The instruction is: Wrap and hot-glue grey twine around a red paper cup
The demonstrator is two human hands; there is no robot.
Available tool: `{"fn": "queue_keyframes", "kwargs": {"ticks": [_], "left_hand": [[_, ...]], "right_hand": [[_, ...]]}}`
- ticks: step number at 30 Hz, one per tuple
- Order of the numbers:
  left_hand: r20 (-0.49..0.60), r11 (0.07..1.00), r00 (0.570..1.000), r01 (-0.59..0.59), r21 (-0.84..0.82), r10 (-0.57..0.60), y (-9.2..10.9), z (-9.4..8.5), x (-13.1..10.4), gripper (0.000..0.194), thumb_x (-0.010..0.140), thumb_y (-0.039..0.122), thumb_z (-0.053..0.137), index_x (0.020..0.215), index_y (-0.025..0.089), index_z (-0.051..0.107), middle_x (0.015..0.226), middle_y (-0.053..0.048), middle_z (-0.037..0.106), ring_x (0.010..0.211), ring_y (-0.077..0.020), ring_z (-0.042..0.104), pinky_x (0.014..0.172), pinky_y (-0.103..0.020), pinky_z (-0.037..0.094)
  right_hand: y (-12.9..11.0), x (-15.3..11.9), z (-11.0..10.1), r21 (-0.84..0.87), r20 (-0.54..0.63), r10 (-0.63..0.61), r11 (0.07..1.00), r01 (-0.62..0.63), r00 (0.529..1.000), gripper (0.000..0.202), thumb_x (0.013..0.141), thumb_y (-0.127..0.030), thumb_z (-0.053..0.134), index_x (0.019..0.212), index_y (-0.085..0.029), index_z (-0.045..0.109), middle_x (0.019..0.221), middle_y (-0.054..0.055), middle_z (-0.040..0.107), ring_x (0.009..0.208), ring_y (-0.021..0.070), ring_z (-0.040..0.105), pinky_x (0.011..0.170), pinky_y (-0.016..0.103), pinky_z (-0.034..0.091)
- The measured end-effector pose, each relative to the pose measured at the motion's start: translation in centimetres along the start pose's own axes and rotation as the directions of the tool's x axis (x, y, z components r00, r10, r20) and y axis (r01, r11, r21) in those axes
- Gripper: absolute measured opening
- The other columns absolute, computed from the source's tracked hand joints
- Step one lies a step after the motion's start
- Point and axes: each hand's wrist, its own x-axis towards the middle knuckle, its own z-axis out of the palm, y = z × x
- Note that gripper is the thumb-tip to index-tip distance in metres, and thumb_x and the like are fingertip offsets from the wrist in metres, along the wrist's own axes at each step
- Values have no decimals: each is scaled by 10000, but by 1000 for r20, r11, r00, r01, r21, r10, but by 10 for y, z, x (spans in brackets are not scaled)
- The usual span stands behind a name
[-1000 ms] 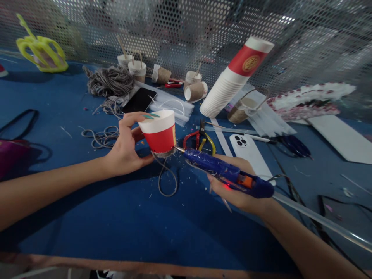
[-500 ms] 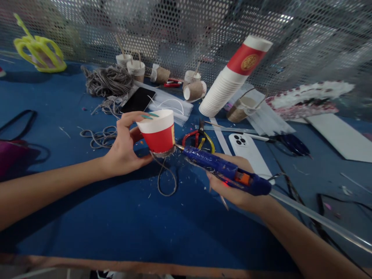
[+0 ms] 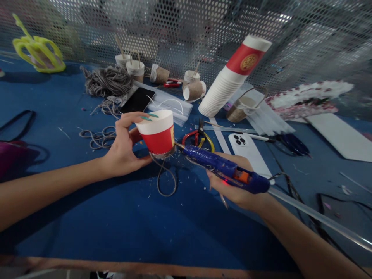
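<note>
Tilted slightly, a red and white paper cup is gripped by my left hand, with fingers over its rim and the thumb near its base. Grey cord runs around the cup's bottom edge and hangs in a loop onto the table. My right hand is closed around a blue hot glue gun, whose red light glows. Its nozzle is at the cup's lower right side; whether it touches cannot be made out. A clear glue stick sticks out from the gun's back.
Behind the cup lie scissors, a white phone, a black phone and a heap of grey cord. A leaning stack of paper cups stands farther back, before a perforated metal screen. Cord-wrapped cups lie near it.
Almost nothing differs. The cup and my left hand have shifted very slightly left in the picture, and the glue gun stays at the cup's lower edge.
</note>
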Motion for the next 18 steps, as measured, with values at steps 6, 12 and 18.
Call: {"fn": "queue_keyframes", "kwargs": {"ticks": [6,12,18], "left_hand": [[-15,999,999,-30,-19,30,1,2,2,863,598,242,876,1279,216,347,1262,-143,393,1211,-229,455,813,-295,625],[-21,999,999,-32,-35,31,-1,3,1,861,585,224,880,1265,215,352,1265,-144,400,1212,-220,450,828,-274,617],[16,999,1000,-6,38,5,-4,0,-3,846,630,157,803,1332,228,336,1281,-127,363,1177,-226,487,851,-321,607]], "right_hand": [[1,0,1,-20,-15,-29,999,28,999,202,722,-200,581,591,-213,427,519,-43,467,457,91,441,441,245,356],[4,1,1,-27,-17,-25,999,25,1000,226,707,-174,591,596,-220,399,519,-40,494,457,95,469,432,237,379],[18,10,-4,-145,-115,-45,989,28,992,174,776,-260,581,681,-228,439,566,-26,497,448,104,447,445,261,346]]}}
